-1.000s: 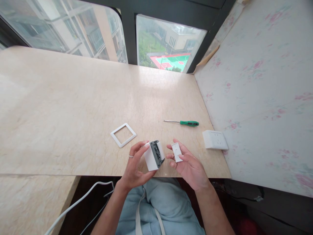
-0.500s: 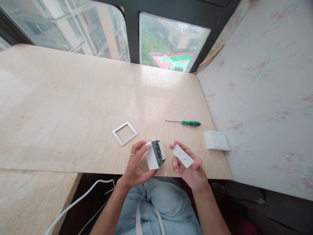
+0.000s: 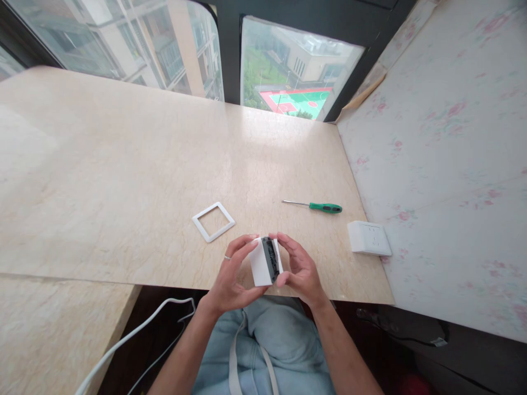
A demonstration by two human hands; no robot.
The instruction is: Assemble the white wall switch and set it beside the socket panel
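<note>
My left hand (image 3: 230,278) is closed round the white wall-switch box (image 3: 259,267), fingers on its upper edge and thumb below. A grey and black mechanism (image 3: 270,260) faces right on the box. Opposite it, my right hand (image 3: 302,272) grips a slim white cover plate (image 3: 280,260) by its ends, between fingertips and thumb. The plate stands nearly edge-on at the mechanism's right side; whether it is seated I cannot tell. To the left of the box lies a white square frame (image 3: 201,231) on the stone counter (image 3: 164,164).
A green-handled screwdriver (image 3: 326,208) lies beyond my right hand, its shaft pointing left. Against the flowered wall (image 3: 444,164) sits a white socket box (image 3: 358,238). A white cable (image 3: 135,333) hangs below the counter edge at lower left. Windows (image 3: 302,71) border the far side.
My right hand has moved left and turned the cover plate over, bringing it against the switch box's mechanism. The left hand keeps its hold on the box. The view has shifted slightly.
</note>
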